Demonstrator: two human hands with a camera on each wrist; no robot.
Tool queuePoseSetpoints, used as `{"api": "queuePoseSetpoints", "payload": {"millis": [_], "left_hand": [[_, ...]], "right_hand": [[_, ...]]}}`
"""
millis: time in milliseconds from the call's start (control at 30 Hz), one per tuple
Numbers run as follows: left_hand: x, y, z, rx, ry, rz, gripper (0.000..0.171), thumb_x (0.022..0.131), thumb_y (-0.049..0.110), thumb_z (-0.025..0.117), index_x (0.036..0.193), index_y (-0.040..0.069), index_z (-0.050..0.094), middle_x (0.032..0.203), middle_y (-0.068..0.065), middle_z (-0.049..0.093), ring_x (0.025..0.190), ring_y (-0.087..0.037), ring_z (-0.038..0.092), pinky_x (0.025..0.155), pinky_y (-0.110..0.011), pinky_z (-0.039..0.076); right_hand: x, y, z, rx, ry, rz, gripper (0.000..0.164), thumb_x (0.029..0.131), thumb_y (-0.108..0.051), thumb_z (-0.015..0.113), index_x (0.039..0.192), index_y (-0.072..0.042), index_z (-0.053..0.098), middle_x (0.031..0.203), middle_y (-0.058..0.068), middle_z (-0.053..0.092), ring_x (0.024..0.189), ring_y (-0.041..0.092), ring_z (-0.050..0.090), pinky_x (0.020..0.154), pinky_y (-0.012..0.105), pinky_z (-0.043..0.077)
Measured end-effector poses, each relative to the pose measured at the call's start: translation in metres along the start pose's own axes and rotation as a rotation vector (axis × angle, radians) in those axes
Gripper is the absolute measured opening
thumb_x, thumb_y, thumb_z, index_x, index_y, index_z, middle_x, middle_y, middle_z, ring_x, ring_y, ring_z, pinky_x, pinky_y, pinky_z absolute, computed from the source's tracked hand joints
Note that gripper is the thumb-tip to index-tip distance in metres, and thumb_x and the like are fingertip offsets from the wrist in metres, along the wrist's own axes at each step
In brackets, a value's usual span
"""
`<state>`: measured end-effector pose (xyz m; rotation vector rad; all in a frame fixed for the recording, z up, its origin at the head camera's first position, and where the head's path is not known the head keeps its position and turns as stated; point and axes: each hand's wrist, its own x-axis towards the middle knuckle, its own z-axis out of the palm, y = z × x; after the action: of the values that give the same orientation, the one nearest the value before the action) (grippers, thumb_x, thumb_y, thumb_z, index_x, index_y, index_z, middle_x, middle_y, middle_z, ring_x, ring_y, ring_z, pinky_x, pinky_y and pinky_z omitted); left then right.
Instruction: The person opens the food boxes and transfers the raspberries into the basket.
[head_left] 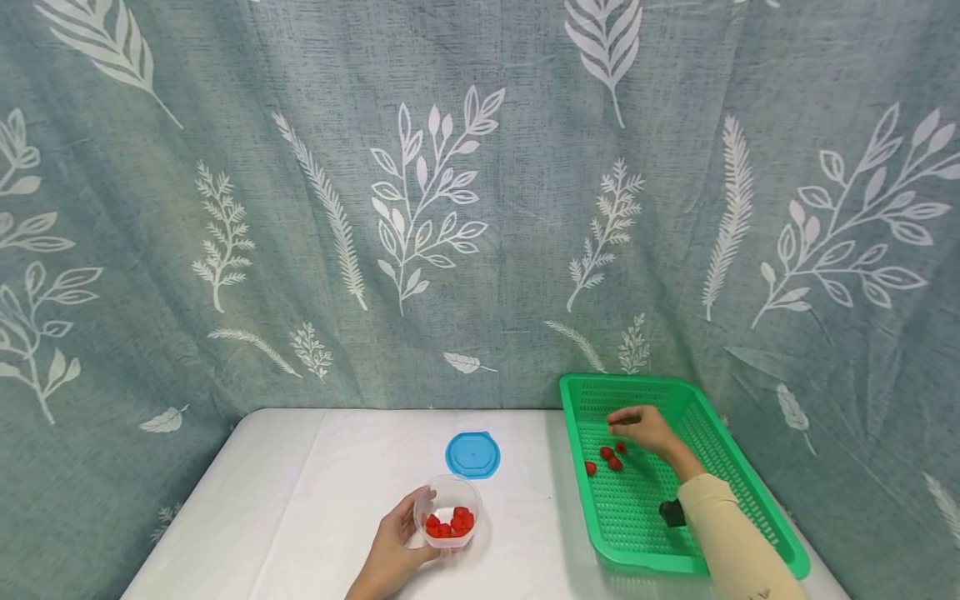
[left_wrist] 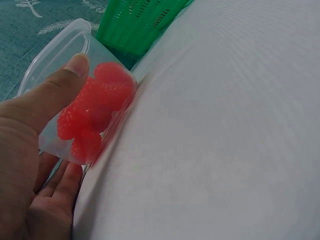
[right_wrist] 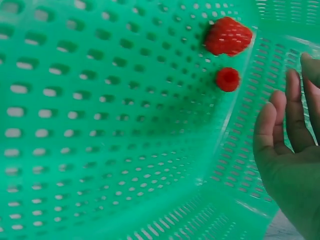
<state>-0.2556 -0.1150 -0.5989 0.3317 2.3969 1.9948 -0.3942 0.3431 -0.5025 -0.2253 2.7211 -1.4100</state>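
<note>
My left hand (head_left: 397, 537) holds a clear plastic tub (head_left: 450, 542) on the white table, thumb and fingers around its sides. Several red raspberries (left_wrist: 95, 102) lie in the bottom of the tub, showing through its wall. Over the far part of a green perforated basket (head_left: 588, 500), my right hand (head_left: 643, 429) hovers with loosely bent fingers (right_wrist: 295, 115); no berry shows in them. Several more raspberries (head_left: 615, 464) lie on the basket floor near that hand, two of them large in the right wrist view.
A blue lid (head_left: 472, 455) lies flat on the white table (head_left: 337, 475), just behind the tub. The basket's raised rim borders the right side of the table. A grey-green leaf-print curtain (head_left: 480, 250) hangs right behind the table.
</note>
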Motion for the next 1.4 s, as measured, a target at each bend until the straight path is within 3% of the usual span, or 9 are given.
{"api": "queuePoseSetpoints", "payload": {"millis": [200,433,600,733,833,1033,1167,1400], "left_hand": [[-0.001,0.001,-0.003,0.026,0.003,0.004,0.093,0.074,0.013,0.091,0.152,0.002,0.042,0.149,-0.019,0.054,0.144,-0.040,0.042,0.116,-0.037,0.041],[-0.001,-0.002,-0.005,0.024,0.004,-0.005,0.096,0.073,0.020,0.093,0.153,0.004,0.042,0.151,-0.016,0.053,0.145,-0.039,0.042,0.117,-0.040,0.040],[0.000,-0.004,-0.007,0.006,0.001,-0.004,0.098,0.071,0.020,0.094,0.152,0.004,0.042,0.151,-0.015,0.052,0.146,-0.037,0.041,0.118,-0.042,0.039],[0.001,-0.005,-0.007,-0.004,0.004,-0.002,0.098,0.070,0.019,0.094,0.152,0.004,0.042,0.152,-0.015,0.052,0.146,-0.037,0.041,0.118,-0.042,0.038],[0.001,-0.004,-0.008,0.003,0.013,-0.007,0.097,0.070,0.018,0.094,0.152,0.005,0.042,0.151,-0.015,0.053,0.146,-0.038,0.041,0.118,-0.042,0.039],[0.002,-0.005,-0.008,0.000,-0.001,0.021,0.096,0.072,0.016,0.092,0.153,0.003,0.041,0.149,-0.018,0.054,0.145,-0.040,0.041,0.117,-0.044,0.039],[0.001,-0.005,-0.006,-0.016,-0.007,0.031,0.096,0.073,0.016,0.092,0.153,0.003,0.040,0.149,-0.016,0.054,0.146,-0.037,0.041,0.118,-0.042,0.039],[0.000,-0.004,-0.002,-0.027,-0.005,0.055,0.090,0.075,0.010,0.089,0.152,0.003,0.042,0.148,-0.019,0.054,0.143,-0.039,0.044,0.117,-0.040,0.042]], "right_hand": [[-0.005,-0.030,-0.003,-0.025,-0.053,-0.030,0.033,0.102,-0.021,0.063,0.124,0.003,0.068,0.129,0.024,0.065,0.117,0.038,0.062,0.099,0.057,0.055],[-0.025,-0.093,0.004,-0.039,-0.164,-0.153,0.038,0.104,-0.026,0.060,0.131,0.000,0.065,0.136,0.024,0.061,0.125,0.040,0.058,0.101,0.054,0.055],[-0.046,-0.136,0.024,-0.062,-0.232,-0.259,0.035,0.104,-0.024,0.060,0.131,-0.002,0.065,0.134,0.019,0.064,0.123,0.036,0.059,0.099,0.048,0.055],[-0.061,-0.163,0.048,-0.051,-0.269,-0.290,0.034,0.103,-0.024,0.060,0.131,-0.005,0.066,0.133,0.013,0.065,0.121,0.032,0.060,0.100,0.045,0.055],[-0.069,-0.176,0.070,-0.007,-0.283,-0.314,0.035,0.103,-0.023,0.061,0.131,-0.004,0.065,0.134,0.015,0.064,0.125,0.036,0.057,0.102,0.046,0.054],[-0.070,-0.177,0.118,0.065,-0.247,-0.321,0.031,0.101,-0.022,0.063,0.126,-0.004,0.068,0.134,0.015,0.064,0.129,0.039,0.053,0.106,0.050,0.053],[-0.065,-0.164,0.155,0.105,-0.203,-0.291,0.026,0.100,-0.018,0.064,0.121,-0.004,0.071,0.128,0.013,0.068,0.125,0.036,0.056,0.105,0.050,0.053],[-0.065,-0.142,0.208,0.173,-0.193,-0.219,0.026,0.096,-0.015,0.067,0.117,-0.001,0.072,0.122,0.016,0.071,0.122,0.039,0.059,0.106,0.062,0.049]]}}
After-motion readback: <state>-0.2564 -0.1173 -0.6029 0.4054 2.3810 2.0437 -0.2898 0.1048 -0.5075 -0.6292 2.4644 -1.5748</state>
